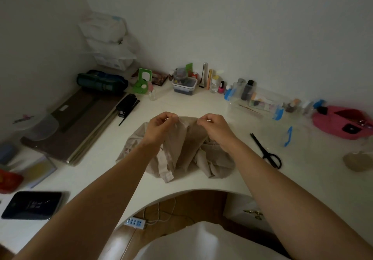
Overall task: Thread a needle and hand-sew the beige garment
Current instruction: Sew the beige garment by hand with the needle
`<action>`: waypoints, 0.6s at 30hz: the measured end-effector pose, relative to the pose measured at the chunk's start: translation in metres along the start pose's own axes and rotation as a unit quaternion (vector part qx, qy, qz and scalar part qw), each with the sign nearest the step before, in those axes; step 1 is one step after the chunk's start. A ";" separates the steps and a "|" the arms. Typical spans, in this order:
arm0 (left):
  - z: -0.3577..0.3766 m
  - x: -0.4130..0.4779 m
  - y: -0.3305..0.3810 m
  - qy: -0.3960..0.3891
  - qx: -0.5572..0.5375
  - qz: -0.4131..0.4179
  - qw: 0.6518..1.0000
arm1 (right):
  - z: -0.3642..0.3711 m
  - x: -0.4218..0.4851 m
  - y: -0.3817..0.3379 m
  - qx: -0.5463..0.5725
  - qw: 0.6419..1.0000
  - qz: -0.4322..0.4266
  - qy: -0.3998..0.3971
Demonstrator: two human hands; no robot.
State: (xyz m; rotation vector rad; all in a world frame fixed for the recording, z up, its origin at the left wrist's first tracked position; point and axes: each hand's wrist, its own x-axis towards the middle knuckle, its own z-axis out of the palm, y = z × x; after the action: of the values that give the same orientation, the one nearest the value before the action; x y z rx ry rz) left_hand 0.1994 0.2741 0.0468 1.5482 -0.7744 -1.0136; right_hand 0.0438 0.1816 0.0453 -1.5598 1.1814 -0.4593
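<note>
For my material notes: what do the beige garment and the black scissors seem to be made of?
Beige garment: thin woven cloth, matte, likely cotton or linen; it folds and wrinkles softly. Black scissors: handles look like dull black plastic; blades dark, probably metal, too small to confirm.

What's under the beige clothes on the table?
The white table shows around the beige garment, which rests crumpled on it. Anything beneath is hidden by the cloth.
</note>
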 end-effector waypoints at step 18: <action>0.013 0.020 -0.003 0.143 0.227 0.039 0.962 | -0.010 -0.006 0.004 -0.090 0.988 -0.089 -0.092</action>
State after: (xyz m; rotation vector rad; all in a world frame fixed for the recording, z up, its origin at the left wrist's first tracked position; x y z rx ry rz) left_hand 0.1962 0.2520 0.0391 1.9859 -0.8930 -0.5525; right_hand 0.0320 0.1821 0.0473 -1.8323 0.9684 -0.3226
